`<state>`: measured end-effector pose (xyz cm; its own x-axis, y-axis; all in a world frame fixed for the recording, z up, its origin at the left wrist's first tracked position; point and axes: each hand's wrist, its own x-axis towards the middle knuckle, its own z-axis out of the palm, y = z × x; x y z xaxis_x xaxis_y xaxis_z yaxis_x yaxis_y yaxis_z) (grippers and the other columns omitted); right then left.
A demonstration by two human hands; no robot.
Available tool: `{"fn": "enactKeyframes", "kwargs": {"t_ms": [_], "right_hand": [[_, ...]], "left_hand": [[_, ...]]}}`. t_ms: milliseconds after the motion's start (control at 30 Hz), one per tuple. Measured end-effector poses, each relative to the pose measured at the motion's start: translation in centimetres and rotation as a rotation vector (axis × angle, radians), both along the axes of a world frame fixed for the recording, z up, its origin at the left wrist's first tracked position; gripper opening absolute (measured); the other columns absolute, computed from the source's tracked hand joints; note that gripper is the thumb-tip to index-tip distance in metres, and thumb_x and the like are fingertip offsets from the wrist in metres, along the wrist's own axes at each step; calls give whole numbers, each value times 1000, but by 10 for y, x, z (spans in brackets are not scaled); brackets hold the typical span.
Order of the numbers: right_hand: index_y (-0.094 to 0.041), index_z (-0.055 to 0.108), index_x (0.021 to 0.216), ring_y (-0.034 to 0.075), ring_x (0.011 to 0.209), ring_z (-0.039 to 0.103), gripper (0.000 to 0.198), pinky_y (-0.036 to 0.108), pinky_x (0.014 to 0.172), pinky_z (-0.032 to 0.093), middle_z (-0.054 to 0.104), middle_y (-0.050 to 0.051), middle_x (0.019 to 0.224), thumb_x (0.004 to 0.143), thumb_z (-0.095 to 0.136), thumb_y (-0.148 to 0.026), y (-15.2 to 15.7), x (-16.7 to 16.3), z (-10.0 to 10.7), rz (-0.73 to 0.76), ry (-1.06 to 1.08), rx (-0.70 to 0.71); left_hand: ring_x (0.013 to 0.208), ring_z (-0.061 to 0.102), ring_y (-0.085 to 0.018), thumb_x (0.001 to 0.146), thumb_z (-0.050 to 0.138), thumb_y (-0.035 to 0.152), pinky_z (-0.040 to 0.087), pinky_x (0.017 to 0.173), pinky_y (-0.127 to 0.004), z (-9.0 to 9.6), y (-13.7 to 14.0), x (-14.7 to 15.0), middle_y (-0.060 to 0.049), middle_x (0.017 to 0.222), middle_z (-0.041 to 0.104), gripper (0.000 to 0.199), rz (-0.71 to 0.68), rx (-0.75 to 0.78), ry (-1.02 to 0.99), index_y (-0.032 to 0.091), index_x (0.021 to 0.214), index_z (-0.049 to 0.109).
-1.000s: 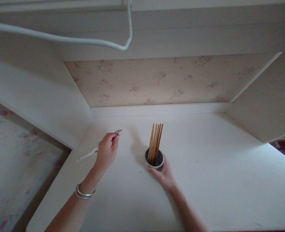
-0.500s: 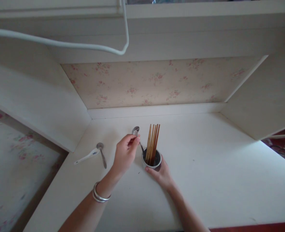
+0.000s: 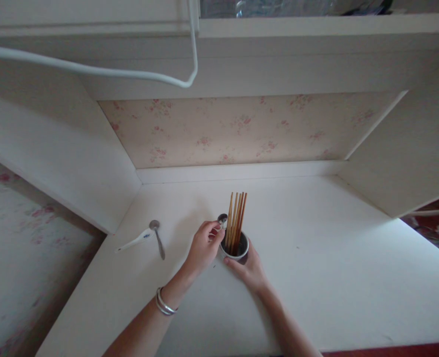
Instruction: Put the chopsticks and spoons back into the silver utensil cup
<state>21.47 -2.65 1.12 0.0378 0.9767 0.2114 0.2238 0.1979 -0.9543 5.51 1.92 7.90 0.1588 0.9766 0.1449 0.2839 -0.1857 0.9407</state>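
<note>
My left hand (image 3: 207,244) pinches a metal spoon (image 3: 222,218) near its bowl, at the left rim of a cup. The spoon's bowl points up; its handle is hidden behind my fingers and the cup. Several wooden chopsticks (image 3: 236,220) stand upright in the cup (image 3: 244,245), which is dark inside with a pale rim. Around the cup's right and near side, my right hand (image 3: 251,267) is wrapped, its thumb at the front. Two silver bangles circle my left wrist.
On the white tabletop (image 3: 338,277), to the left, lie a white spoon (image 3: 137,240) with a blue mark and a second metal spoon (image 3: 158,240). White side panels and a floral back wall (image 3: 237,129) enclose the surface. A white cable (image 3: 130,73) hangs across the upper left.
My left hand has moved right and down with the spoon, whose bowl now sits lower, close beside the chopsticks. My right hand and the cup have stayed in place.
</note>
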Motion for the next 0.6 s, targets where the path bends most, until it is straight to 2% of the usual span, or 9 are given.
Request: {"fn": "enactKeyframes", "kwargs": {"t_ms": [67, 167, 233, 267, 367, 433, 533, 600], "right_hand": [[-24, 42, 137, 32, 120, 54, 77, 52, 103, 41, 57, 11, 132, 70, 77, -41, -1, 0, 3, 8, -7, -8], [-24, 43, 136, 31, 118, 56, 73, 49, 100, 45, 59, 11, 129, 73, 75, -43, 0, -1, 6, 28, 20, -5], [-23, 43, 136, 31, 116, 57, 72, 47, 99, 46, 59, 12, 129, 74, 74, -45, 1, -1, 5, 60, 52, 12], [-22, 42, 136, 30, 116, 57, 73, 46, 99, 46, 59, 12, 129, 74, 73, -44, 1, -1, 4, 78, 61, 20], [-21, 38, 139, 31, 121, 54, 74, 48, 102, 44, 55, 13, 133, 76, 72, -40, -3, 3, 2, 106, -9, 27], [-22, 30, 143, 32, 129, 44, 79, 52, 106, 37, 46, 14, 141, 76, 71, -35, -11, 9, 8, 61, -129, 47], [-24, 13, 149, 31, 138, 31, 85, 57, 110, 28, 33, 14, 150, 80, 62, -26, -31, 15, 29, -75, -239, 110], [-25, 20, 146, 30, 135, 35, 75, 55, 109, 30, 38, 13, 145, 81, 57, -21, -42, 13, 50, -152, -229, 196]], "left_hand": [[96, 62, -20, 85, 59, 40, 51, 84, -33, -4, -5, -2, -10, 110, 61, 35, -50, -78, -84, 17, 111, 59], [118, 54, -25, 73, 75, 37, 43, 100, -39, -14, -15, -1, -13, 131, 52, 70, -194, -167, -222, 18, 132, 44], [126, 47, -28, 62, 83, 32, 36, 107, -41, -20, -19, 2, -13, 139, 47, 91, -290, -180, -295, 19, 139, 36], [127, 46, -29, 59, 86, 30, 35, 108, -42, -24, -20, 4, -14, 138, 48, 95, -314, -179, -325, 19, 139, 35], [119, 53, -28, 58, 86, 26, 39, 105, -43, -32, -20, 11, -13, 128, 57, 87, -281, -172, -361, 18, 132, 42], [114, 56, -27, 57, 86, 26, 41, 102, -43, -36, -19, 14, -12, 123, 60, 81, -219, -163, -345, 18, 127, 47], [112, 57, -28, 53, 88, 26, 42, 100, -43, -40, -19, 15, -11, 121, 62, 82, -176, -171, -362, 18, 125, 50], [108, 59, -28, 53, 88, 27, 44, 96, -43, -41, -20, 16, -12, 118, 63, 80, -186, -193, -437, 17, 123, 51]]}}
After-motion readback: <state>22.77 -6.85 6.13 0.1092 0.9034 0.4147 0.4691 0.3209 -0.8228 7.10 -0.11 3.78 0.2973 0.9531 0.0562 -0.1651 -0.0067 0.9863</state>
